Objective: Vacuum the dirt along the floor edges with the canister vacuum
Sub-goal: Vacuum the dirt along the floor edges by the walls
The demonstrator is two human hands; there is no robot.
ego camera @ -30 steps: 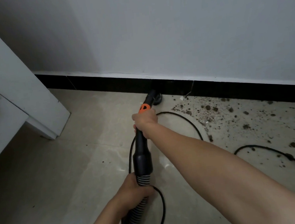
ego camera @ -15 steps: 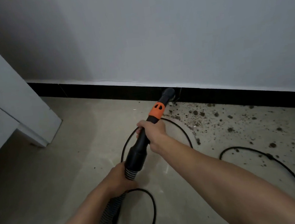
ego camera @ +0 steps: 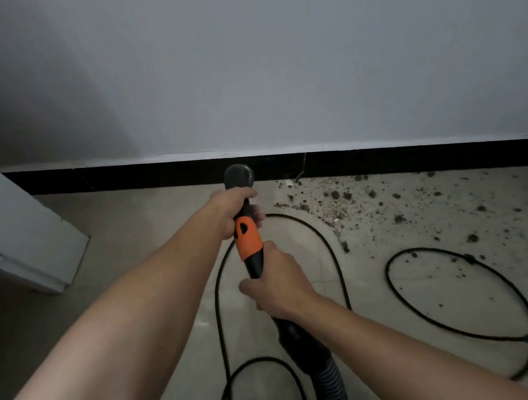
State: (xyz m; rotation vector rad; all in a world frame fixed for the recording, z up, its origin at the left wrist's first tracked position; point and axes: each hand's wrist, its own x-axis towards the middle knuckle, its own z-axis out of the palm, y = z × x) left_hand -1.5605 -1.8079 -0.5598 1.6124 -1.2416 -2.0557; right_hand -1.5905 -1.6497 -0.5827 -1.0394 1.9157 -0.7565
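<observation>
I've got left hand (ego camera: 230,215) and right hand (ego camera: 279,288) clamped on the wand (ego camera: 248,241); floor (ego camera: 128,235) leftward looks clean, dirt (ego camera: 372,207) rightward not yet vacuumed.

You face a plain pale grey wall (ego camera: 272,51), dimly lit and shadowed toward the left. A black baseboard (ego camera: 121,176) runs along its foot, meeting a beige tiled floor (ego camera: 105,316). White furniture (ego camera: 12,228) stands at your left.
</observation>
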